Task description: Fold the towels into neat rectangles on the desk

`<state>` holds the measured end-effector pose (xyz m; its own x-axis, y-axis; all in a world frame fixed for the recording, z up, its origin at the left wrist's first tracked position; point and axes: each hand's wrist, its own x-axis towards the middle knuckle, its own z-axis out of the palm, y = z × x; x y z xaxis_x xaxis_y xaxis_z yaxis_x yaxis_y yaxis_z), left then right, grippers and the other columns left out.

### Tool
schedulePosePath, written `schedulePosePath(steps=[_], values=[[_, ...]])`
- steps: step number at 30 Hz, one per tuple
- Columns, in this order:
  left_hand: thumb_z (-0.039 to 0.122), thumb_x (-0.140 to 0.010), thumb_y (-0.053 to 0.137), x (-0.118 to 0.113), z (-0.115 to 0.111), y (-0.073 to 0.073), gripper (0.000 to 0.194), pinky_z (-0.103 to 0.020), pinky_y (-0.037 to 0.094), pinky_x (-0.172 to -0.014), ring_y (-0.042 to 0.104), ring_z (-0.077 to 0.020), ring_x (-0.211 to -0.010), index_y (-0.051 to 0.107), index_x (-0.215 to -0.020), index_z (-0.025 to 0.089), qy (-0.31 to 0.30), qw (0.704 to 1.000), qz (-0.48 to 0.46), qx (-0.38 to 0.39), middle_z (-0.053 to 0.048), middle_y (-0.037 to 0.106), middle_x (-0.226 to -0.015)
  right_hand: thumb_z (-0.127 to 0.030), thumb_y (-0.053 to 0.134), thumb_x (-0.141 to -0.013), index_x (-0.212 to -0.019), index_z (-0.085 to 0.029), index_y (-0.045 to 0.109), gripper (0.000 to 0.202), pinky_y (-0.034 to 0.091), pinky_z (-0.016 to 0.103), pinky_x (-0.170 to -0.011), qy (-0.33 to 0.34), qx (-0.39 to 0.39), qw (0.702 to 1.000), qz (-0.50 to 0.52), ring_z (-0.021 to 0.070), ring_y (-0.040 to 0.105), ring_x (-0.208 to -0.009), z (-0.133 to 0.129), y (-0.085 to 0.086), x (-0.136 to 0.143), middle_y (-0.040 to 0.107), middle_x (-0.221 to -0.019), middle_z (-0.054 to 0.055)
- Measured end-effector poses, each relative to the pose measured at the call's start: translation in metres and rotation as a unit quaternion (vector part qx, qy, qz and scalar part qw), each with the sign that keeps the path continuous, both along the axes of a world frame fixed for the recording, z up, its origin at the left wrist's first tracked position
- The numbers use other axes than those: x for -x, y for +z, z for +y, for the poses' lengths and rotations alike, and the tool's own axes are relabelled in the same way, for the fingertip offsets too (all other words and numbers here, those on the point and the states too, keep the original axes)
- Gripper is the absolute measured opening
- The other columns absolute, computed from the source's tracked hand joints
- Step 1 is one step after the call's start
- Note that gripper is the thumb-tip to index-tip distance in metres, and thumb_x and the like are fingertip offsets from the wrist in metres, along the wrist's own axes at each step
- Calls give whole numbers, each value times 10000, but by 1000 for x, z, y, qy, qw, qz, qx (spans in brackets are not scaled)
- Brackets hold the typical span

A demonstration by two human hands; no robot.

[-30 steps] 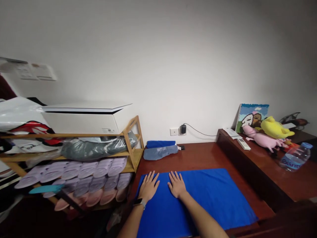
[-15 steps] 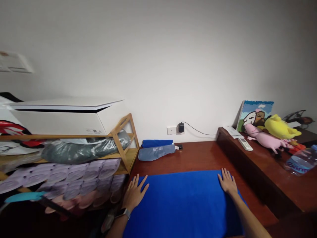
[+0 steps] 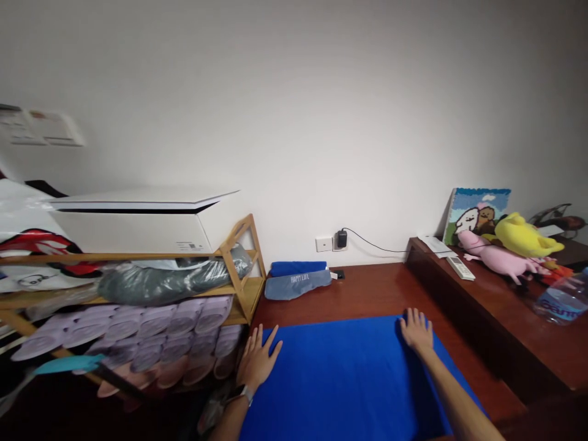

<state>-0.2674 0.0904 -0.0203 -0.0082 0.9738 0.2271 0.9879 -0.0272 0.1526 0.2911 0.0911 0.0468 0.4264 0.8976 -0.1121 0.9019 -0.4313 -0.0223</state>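
A bright blue cloth [image 3: 340,373] is spread flat over the reddish-brown wooden tabletop, its near part running out of view. My left hand [image 3: 258,360] rests on the cloth's far left corner with fingers stretched out; a watch [image 3: 247,393] is on that wrist. On the far right corner lies my right hand [image 3: 417,332], fingers spread and palm down, with a strip of cloth showing to its right. Neither hand grips anything. Beyond the cloth, against the wall, sit a grey-blue folded fabric piece [image 3: 298,285] lettered "HAPPY LIFE" and a rolled blue cloth [image 3: 294,268].
At left, a wooden rack [image 3: 257,297] holds a white box [image 3: 133,231], a plastic-wrapped bundle [image 3: 160,285] and several slippers [image 3: 169,318]. On the raised right ledge are a remote [image 3: 460,268], plush toys [image 3: 493,254] and a bottle [image 3: 560,300]. A black charger [image 3: 342,238] is plugged into the wall.
The view has turned slightly left. My right hand has slid a little inward from the cloth's right edge, and more cloth shows beside it. My left hand stays at its corner.
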Motion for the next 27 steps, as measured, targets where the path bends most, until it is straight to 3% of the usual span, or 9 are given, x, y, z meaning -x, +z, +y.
schedulePosePath(steps=[3,6,9,12,15,17,20,23,27], values=[[657,-1041,434,-1,0,-1,684,-590,336,-1316,368,-400,-1641,508,-1639,334,1,1000,1,-4,-129,426,-1771,-366,266,-1097,-1730,-82,315,694,153,494,-1376,160,-75,984,32,303,224,-1687,-1,9,108,289,-1801,132],[676,-1038,422,0,0,-2,696,-593,346,-1311,358,-397,-1646,513,-1637,332,0,1000,-7,-9,-122,422,-1774,-469,300,-1120,-1742,-148,304,701,180,470,-1378,331,-100,930,127,269,242,-1684,-13,-5,221,293,-1795,87],[681,-1041,408,0,-1,-1,691,-588,359,-1307,366,-388,-1643,525,-1629,336,-1,1000,-16,-10,-113,431,-1770,-545,309,-1123,-1746,-211,307,707,168,481,-1383,400,-89,895,176,256,233,-1685,-22,-24,271,275,-1797,56],[684,-1043,403,1,-1,0,689,-593,373,-1298,391,-385,-1631,537,-1622,335,-3,1000,-21,-19,-112,452,-1759,-551,315,-1117,-1744,-211,314,713,162,505,-1382,363,-73,916,157,261,223,-1687,-18,-33,232,264,-1799,66],[685,-1044,404,1,-1,0,689,-596,366,-1300,379,-387,-1636,533,-1624,337,-2,1000,-21,-18,-111,457,-1757,-528,312,-1106,-1745,-194,312,721,129,496,-1384,260,-48,958,109,260,198,-1693,-10,-31,128,258,-1806,68],[691,-1043,403,1,0,0,694,-599,357,-1304,362,-390,-1644,530,-1626,338,1,1000,-25,-10,-113,453,-1760,-506,304,-1092,-1750,-223,305,716,121,448,-1384,148,-33,985,81,225,181,-1696,-9,-27,51,261,-1812,31],[695,-1044,395,2,2,0,704,-603,356,-1302,365,-397,-1641,536,-1624,322,1,1000,-27,-6,-133,450,-1758,-476,232,-1079,-1749,-172,306,740,190,482,-1364,59,-25,996,64,281,200,-1690,-16,-25,-37,245,-1819,103],[686,-1048,399,3,2,-1,694,-603,361,-1300,382,-400,-1631,535,-1625,325,-1,1000,-20,-10,-132,458,-1754,-500,214,-1065,-1744,-162,327,767,223,469,-1353,38,-38,996,65,285,211,-1688,-23,-31,-74,252,-1815,117],[686,-1048,391,3,2,2,709,-607,354,-1302,369,-407,-1638,508,-1643,318,-1,1000,-10,5,-149,433,-1765,-476,197,-1064,-1748,-74,250,795,155,515,-1376,32,-32,997,63,283,177,-1698,-20,-36,-77,228,-1819,118]])
